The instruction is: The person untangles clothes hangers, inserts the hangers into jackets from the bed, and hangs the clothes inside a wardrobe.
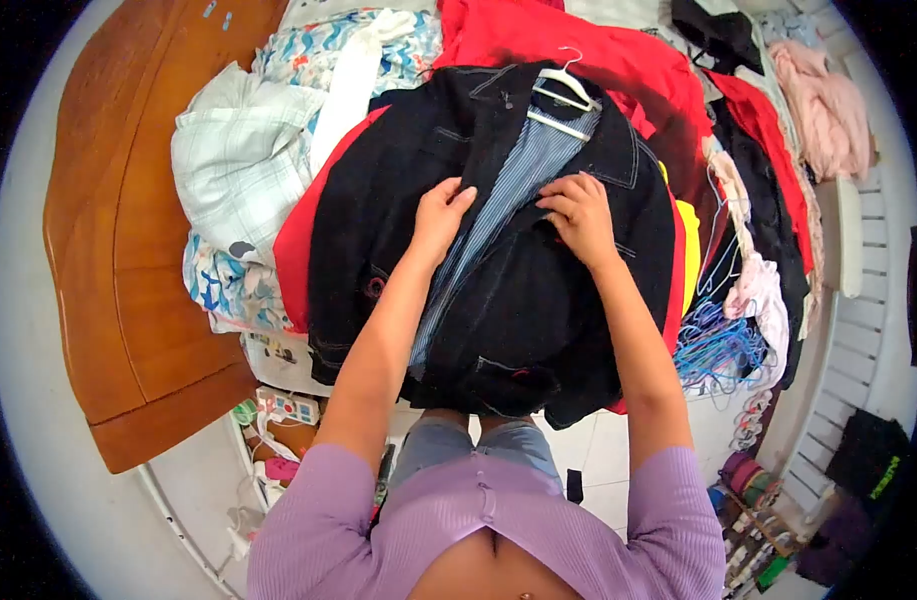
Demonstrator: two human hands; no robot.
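Observation:
A black denim jacket (398, 190) with pale stitching lies spread out in front of me, its front parted over a blue-and-white striped lining (540, 150). Inside its collar sits a white hanger (563, 128), the hook pointing away from me. My left hand (441, 215) is closed, pinching the jacket's left front edge between thumb and fingers. On the other front edge, my right hand (581, 215) has its fingers bent and closed on the cloth. Red fabric (298, 250) shows beneath the jacket on both sides.
Left of the jacket are a checked light garment (243, 140) and patterned bedding (228, 285), beside a brown wooden headboard (173, 200). At right lie a tangle of blue hangers (723, 345) and pink clothing (823, 100). A power strip (288, 405) is at lower left.

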